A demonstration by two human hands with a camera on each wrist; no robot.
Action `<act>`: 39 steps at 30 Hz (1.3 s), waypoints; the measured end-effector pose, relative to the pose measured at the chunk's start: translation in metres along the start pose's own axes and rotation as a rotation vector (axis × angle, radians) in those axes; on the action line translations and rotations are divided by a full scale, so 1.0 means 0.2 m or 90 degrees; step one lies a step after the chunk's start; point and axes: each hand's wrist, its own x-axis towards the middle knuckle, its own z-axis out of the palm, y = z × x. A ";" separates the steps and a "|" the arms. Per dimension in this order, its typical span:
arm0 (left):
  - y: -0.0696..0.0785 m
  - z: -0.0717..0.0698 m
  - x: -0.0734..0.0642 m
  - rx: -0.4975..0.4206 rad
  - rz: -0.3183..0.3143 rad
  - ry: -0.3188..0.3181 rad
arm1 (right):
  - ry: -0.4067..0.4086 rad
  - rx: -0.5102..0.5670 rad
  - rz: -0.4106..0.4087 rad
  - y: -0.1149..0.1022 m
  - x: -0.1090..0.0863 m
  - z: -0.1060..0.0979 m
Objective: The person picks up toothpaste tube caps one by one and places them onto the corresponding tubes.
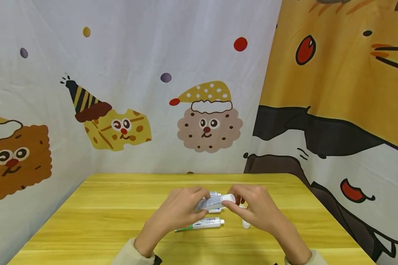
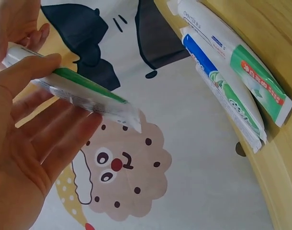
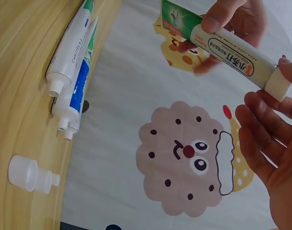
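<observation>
A white and green toothpaste tube (image 3: pixel 232 50) is held above the table, its cap end pointing right. My left hand (image 1: pixel 182 208) grips the tube's body between thumb and fingers. At the other end, my right hand (image 1: pixel 260 209) pinches the white cap (image 3: pixel 277 84) between thumb and forefinger, its other fingers spread apart in the right wrist view. The cap sits on the tube's end. Below the hands, a white toothpaste tube with a green end (image 1: pixel 207 223) lies on the table, and blue and white tubes (image 3: pixel 79 91) lie beyond it, partly hidden in the head view.
Several loose white caps (image 3: pixel 22 172) stand in a row on the wooden table (image 1: pixel 119 221), near the right hand. A white curtain with cartoon prints (image 1: pixel 129 44) hangs behind the table's far edge, and an orange cartoon panel (image 1: pixel 338 81) hangs at the right.
</observation>
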 end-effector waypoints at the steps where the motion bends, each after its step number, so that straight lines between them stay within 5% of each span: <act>1: 0.00 0.00 0.00 -0.005 0.001 -0.008 | 0.001 -0.001 -0.004 0.00 0.00 0.00; 8: -0.01 -0.02 0.00 -0.029 -0.001 -0.031 | 0.012 -0.034 -0.012 0.00 0.00 0.02; 27: 0.00 -0.03 0.00 -0.056 0.026 0.006 | 0.005 -0.022 0.008 0.00 0.00 -0.02; 33: -0.01 -0.01 0.00 -0.059 0.023 -0.022 | -0.082 0.001 0.059 0.01 -0.01 -0.05; 39: -0.02 0.05 0.01 0.010 0.021 -0.094 | -0.215 0.028 0.151 0.05 -0.02 -0.08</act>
